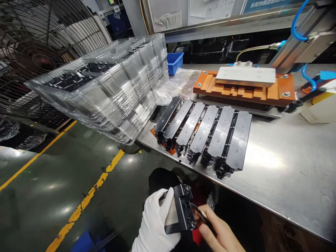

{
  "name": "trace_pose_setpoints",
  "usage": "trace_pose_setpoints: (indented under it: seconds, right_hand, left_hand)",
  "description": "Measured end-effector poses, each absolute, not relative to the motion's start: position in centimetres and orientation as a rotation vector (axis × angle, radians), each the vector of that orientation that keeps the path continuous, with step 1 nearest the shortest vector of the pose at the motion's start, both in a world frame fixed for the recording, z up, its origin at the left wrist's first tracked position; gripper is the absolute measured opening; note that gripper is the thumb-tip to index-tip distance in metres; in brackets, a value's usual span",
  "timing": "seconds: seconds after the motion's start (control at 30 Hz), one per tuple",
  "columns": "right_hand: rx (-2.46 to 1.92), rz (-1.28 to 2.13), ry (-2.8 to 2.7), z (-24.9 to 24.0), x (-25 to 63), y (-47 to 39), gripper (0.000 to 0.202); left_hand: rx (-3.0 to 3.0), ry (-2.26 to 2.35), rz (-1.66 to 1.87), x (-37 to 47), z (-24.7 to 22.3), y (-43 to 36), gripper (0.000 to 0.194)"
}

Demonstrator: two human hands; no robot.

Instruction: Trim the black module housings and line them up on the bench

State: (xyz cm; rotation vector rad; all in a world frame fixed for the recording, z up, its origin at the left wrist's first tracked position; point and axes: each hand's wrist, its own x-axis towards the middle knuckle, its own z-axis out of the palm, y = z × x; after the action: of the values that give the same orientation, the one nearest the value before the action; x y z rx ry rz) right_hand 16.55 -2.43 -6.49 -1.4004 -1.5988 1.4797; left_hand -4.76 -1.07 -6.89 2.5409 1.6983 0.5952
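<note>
My left hand (155, 219), in a white glove, grips a black plastic part (181, 208) with a greyish flat face, bosses and a hole along its edge. My bare right hand (219, 227) is closed around a slim dark hand tool (201, 212) whose tip meets the right side of that part. Its exact kind is not clear. Both hands are over my lap, in front of the bench edge. Beyond them, several long black plastic parts (204, 131) lie side by side on the metal bench (270, 161), with orange pieces partly showing beneath.
Stacked clear plastic trays (118, 94) rise at the left, black parts in the top one. Behind the row stands an orange press fixture (244, 89) with a white block (245, 75). A blue bin (174, 63) sits at the back; a large fan (44, 59) is far left.
</note>
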Motion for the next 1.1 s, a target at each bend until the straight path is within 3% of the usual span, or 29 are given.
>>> trace_pose_setpoints:
  seconds: [0.23, 0.37, 0.6, 0.9, 1.1]
  right_hand:
    - [-1.329, 0.892, -1.904, -7.6, 16.2, -1.6, 0.049]
    - [-1.479, 1.324, -1.592, -7.7, 16.8, -2.2, 0.037]
    - [-1.553, 1.879, -1.331, -8.5, 15.5, -2.2, 0.05]
    - [-1.626, 1.841, -1.247, -10.2, 13.7, -2.8, 0.054]
    - [-1.509, 2.158, -0.711, -11.6, 12.2, -4.0, 0.07]
  left_hand:
    - [2.521, 1.756, 0.601, -4.8, -7.3, -1.2, 0.082]
    - [2.549, 1.773, 0.526, -5.5, -6.9, -0.1, 0.082]
    - [2.736, 1.597, -0.059, -6.7, -5.6, 2.7, 0.079]
    - [2.788, 1.503, -0.27, -6.5, -5.3, 2.9, 0.079]
    - [2.835, 1.506, -0.311, -5.8, -5.3, 2.7, 0.076]
